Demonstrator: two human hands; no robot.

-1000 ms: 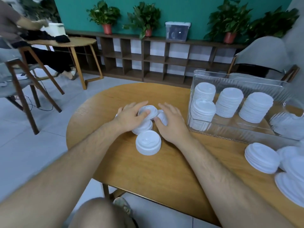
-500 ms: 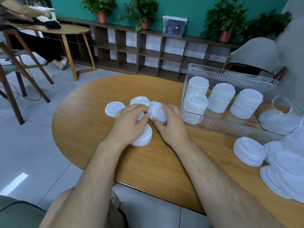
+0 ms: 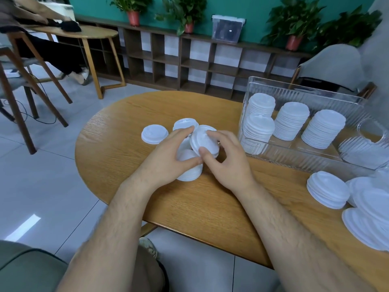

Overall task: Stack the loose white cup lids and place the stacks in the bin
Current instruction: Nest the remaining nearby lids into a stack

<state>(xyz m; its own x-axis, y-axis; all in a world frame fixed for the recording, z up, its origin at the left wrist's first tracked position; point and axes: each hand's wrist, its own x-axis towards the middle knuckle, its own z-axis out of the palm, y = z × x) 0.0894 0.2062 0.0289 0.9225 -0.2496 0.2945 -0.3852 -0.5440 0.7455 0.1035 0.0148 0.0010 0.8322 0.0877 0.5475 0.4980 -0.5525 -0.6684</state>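
Only the head view to go on, so here goes. The person is sitting at a round wooden bench (image 3: 126, 165) and both hands are working right in the middle of it. The right hand (image 3: 227, 163) is pinching one tilted lid (image 3: 203, 140) between thumb and fingers (image 3: 212, 133). The left hand (image 3: 168, 157) is curling round a small stack (image 3: 189, 173) sitting on the bench, thumb at its near edge. The tilted lid is hovering just over that stack, so I'm guessing it's about to get seated on top.

Progress-wise, I'd say it's going well but it's nowhere near finished. The clear bin (image 3: 294, 161), at roughly 2 o'clock from the hands, is already holding four tall stacks (image 3: 291, 120) side by side, and there's room showing at its right end.

What's waiting:
- one single lid (image 3: 154, 133) at 10 o'clock from the hands
- another lid (image 3: 185, 124) at 12 o'clock, partly hidden behind the left fingers
- a finished-looking short stack (image 3: 327, 189) on the bench at 4 o'clock, outside the bin
- a messy heap of loose lids (image 3: 370, 209) just beyond that, running off the right edge

So that heap is looking like the bulk of what's left.
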